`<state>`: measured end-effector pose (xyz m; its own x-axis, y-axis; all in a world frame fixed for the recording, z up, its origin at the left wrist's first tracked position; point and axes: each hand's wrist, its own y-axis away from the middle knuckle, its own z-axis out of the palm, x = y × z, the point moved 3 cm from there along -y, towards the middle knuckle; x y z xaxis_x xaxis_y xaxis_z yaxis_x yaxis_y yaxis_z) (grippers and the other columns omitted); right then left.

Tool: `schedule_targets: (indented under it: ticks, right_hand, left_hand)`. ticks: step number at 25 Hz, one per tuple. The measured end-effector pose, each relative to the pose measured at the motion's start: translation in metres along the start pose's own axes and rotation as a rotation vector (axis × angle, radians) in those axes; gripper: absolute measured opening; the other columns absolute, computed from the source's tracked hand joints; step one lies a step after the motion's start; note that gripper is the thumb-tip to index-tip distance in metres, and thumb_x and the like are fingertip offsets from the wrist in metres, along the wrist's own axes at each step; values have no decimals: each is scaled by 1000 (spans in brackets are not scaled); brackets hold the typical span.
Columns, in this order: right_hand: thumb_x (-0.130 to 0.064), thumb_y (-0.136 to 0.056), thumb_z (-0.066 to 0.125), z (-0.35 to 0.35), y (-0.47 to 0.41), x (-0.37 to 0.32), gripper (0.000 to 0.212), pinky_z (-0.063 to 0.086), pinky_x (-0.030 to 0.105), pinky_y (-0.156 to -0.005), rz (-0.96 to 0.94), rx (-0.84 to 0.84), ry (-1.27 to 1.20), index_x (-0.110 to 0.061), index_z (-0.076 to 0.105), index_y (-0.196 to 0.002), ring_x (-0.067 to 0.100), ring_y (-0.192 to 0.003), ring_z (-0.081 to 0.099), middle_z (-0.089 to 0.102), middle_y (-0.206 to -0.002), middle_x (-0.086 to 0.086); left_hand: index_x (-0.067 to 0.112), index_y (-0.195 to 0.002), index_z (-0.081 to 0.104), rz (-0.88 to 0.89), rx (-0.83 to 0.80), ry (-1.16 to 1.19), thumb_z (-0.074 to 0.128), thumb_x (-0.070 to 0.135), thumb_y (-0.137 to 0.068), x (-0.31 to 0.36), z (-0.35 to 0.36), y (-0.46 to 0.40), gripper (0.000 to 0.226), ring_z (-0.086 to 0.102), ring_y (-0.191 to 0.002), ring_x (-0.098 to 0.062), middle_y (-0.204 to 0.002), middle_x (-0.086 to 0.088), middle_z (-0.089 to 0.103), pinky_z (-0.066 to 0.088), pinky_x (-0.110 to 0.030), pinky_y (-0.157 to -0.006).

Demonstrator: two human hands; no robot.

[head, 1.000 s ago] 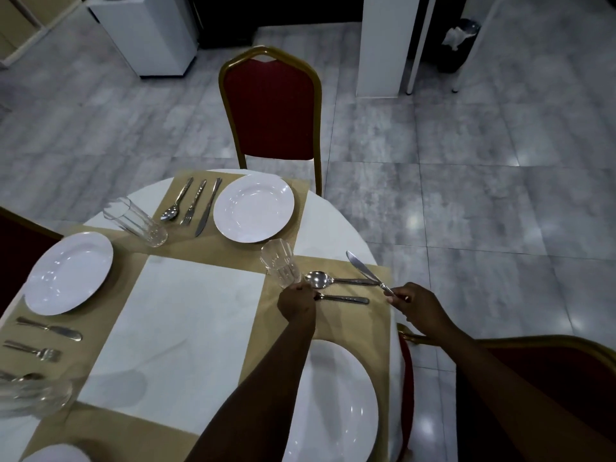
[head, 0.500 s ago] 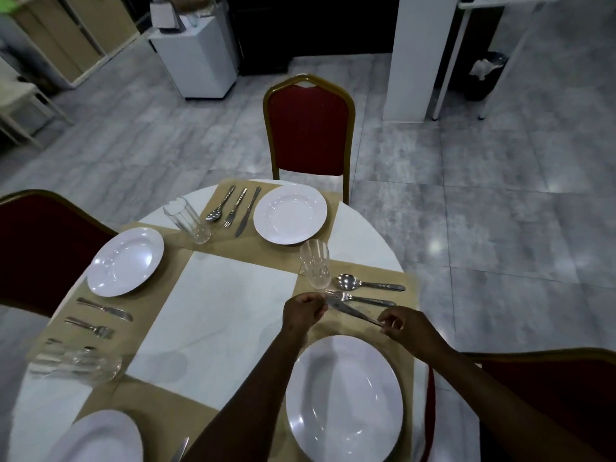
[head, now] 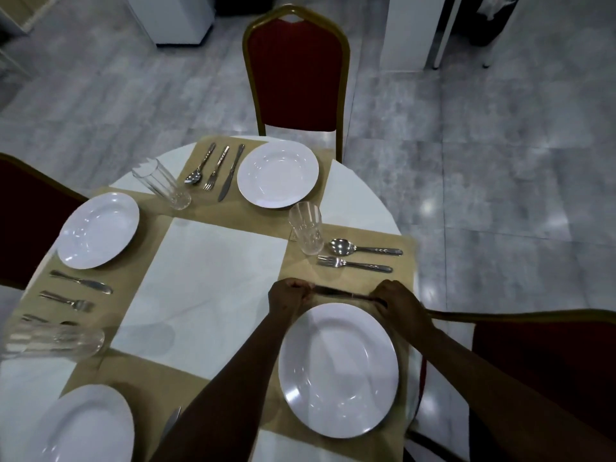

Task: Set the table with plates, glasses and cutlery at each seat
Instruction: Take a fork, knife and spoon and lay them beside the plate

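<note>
Round white bench (head: pixel 213 281), four seats laid. Left hand (head: pixel 288 296) and right hand (head: pixel 398 300) pinch a knife (head: pixel 336 291) by its ends beside the plate (head: pixel 338 370) near the right edge. Set crooked, it could strike the rim.

A round white table (head: pixel 213 281) stands on a floor (head: pixel 483 155) of large grey marbled tiles whose gloss throws back small spots of light. Red-upholstered chairs with gold frames ring it: one at the far side (head: pixel 295 75), one at the left edge (head: pixel 23 221) and one at the lower right (head: pixel 546 368). Beyond, a white cabinet (head: pixel 180 18) sits at the upper left, a white pillar (head: pixel 408 31) at the upper right, with a dark bin (head: pixel 490 18) just beside it.
</note>
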<state>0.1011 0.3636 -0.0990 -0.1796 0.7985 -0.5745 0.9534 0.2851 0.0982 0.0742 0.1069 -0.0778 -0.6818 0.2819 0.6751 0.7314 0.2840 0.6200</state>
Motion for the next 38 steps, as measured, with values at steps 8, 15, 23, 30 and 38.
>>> schedule_targets:
  ticks: [8,15,23,30,38]
  right_hand:
    - [-13,-86,61,-4,9,-5,22,47,28,-84,-19,82,64,-17,70,-106,19,-95,57,66,-104,1]
    - [-34,-91,53,-11,-15,4,58,37,48,-106,136,-39,235,-9,39,-142,32,-139,33,35,-151,12]
    - [-50,-97,1,-1,8,-2,75,48,47,-97,154,-144,312,-4,43,-138,31,-131,46,45,-145,13]
    - [-48,-93,22,-15,-5,1,66,44,51,-97,201,-67,258,-3,44,-137,35,-133,42,42,-146,17]
    - [-44,-95,43,-16,-43,9,68,22,48,-115,230,-88,279,-7,22,-148,26,-147,12,15,-159,9]
  left_hand:
    - [15,-81,76,223,135,-341,69,25,-79,14,-4,8,13,65,-77,-12,-80,3,73,41,-9,-65]
    - [15,-139,46,622,-123,-717,41,15,-96,35,14,9,44,42,-134,-22,-146,-6,46,36,-29,-108]
    - [15,-146,34,805,-186,-965,44,22,-99,8,23,-1,49,28,-144,-24,-154,-4,33,19,-30,-118]
    - [8,-129,58,797,94,-713,50,16,-93,19,17,0,37,54,-126,-24,-134,-11,58,36,-30,-108]
    - [-2,-141,37,943,-133,-1037,55,0,-82,37,61,-23,62,34,-140,-36,-150,-21,35,36,-44,-110]
